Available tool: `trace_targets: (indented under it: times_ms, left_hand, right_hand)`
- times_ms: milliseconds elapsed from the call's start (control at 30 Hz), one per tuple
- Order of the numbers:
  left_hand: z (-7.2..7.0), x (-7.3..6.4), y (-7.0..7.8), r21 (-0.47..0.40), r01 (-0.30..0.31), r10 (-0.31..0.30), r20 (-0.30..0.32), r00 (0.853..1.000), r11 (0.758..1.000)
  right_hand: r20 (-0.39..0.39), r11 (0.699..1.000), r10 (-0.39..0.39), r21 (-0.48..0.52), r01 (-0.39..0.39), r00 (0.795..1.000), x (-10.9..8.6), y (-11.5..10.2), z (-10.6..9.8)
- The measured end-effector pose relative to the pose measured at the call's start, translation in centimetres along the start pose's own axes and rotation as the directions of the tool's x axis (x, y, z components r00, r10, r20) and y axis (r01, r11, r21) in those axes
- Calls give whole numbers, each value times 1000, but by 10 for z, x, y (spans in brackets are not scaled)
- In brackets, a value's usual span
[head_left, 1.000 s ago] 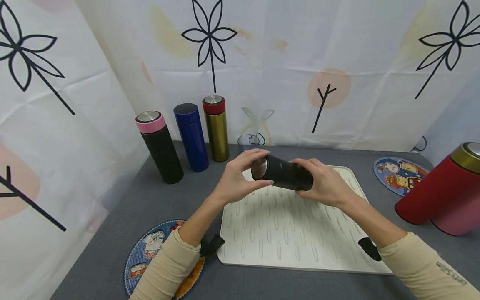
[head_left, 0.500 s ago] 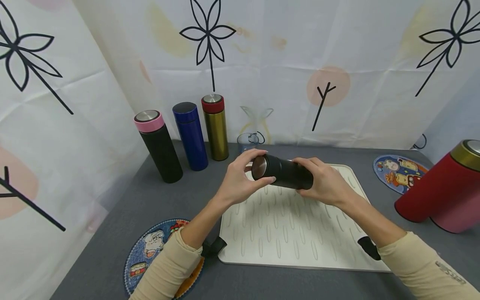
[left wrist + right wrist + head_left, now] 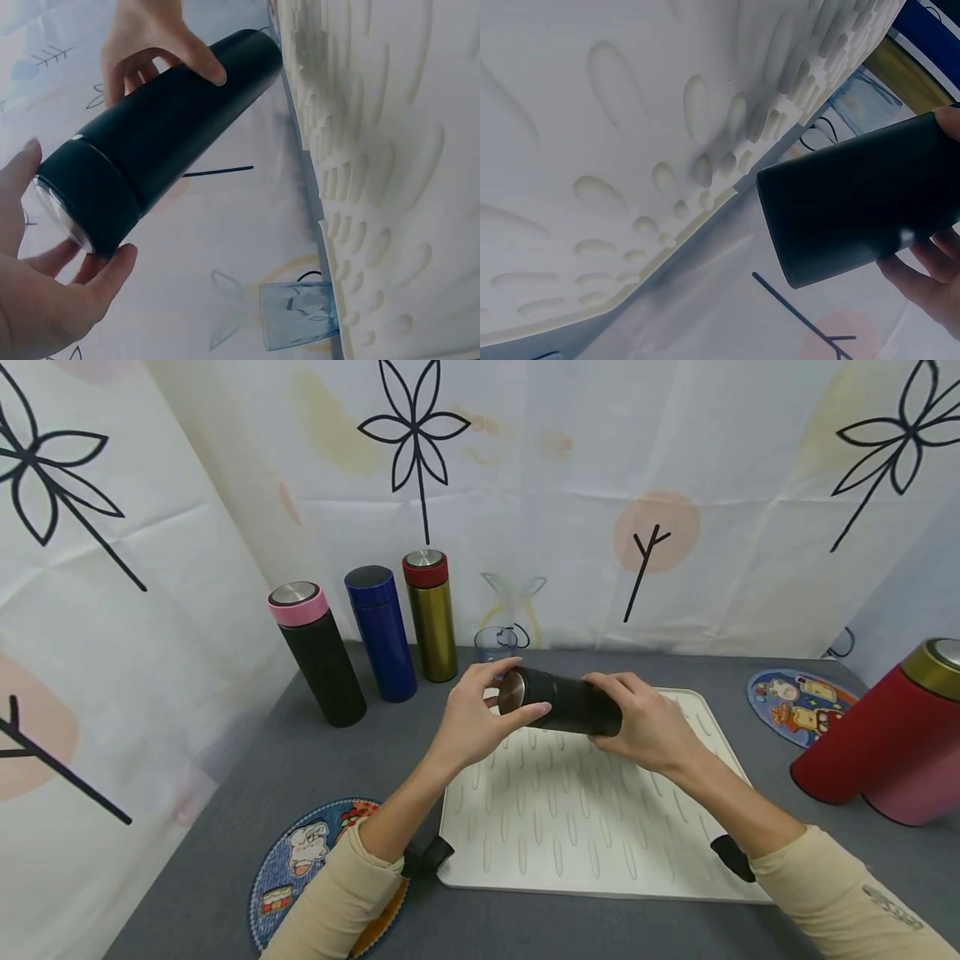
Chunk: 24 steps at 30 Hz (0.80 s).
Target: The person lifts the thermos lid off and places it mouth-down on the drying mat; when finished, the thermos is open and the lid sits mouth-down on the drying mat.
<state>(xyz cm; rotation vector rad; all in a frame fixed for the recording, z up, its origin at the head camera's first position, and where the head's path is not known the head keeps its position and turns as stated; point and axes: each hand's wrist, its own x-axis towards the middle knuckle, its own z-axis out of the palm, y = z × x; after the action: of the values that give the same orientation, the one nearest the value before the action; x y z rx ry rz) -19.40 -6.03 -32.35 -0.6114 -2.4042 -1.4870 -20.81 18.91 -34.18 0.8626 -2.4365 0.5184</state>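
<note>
A black thermos flask point(image 3: 577, 703) is held in the air above the white ribbed mat point(image 3: 555, 827), lying nearly level with its lid end to the left. My left hand point(image 3: 472, 718) grips the lid, thumb on the near side and fingers on the far side. In the left wrist view, the lid's silver top point(image 3: 64, 214) faces the left palm. My right hand point(image 3: 651, 731) holds the body near its base, thumb and fingers around it. The right wrist view shows the flask's dark body point(image 3: 847, 210) with fingers at the frame's right edge.
At back left stand a black flask with a pink collar point(image 3: 322, 668), a blue flask point(image 3: 386, 647) and a gold flask point(image 3: 435, 635). A clear glass point(image 3: 495, 645) is behind the mat. Red point(image 3: 855, 743) and pink point(image 3: 915, 789) flasks stand right. Patterned round mats point(image 3: 300, 852) lie on both sides.
The flask and both hands have shifted slightly left. My left thumb lies higher on the lid end than a second ago. The other flasks have stayed in place.
</note>
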Motion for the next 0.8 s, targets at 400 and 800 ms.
trace_targets:
  times_ms: [400, 800]
  left_hand:
    - [-26, 12, -13, -219, -244, 298, 261, 918, 945]
    - [-28, 11, -13, -272, -363, 439, 316, 841, 891]
  right_hand:
    - [152, 987, -9, 158, -15, 988, -1, 1, -15]
    - [221, 975, -100, 218, 51, 970, -1, 4, -17]
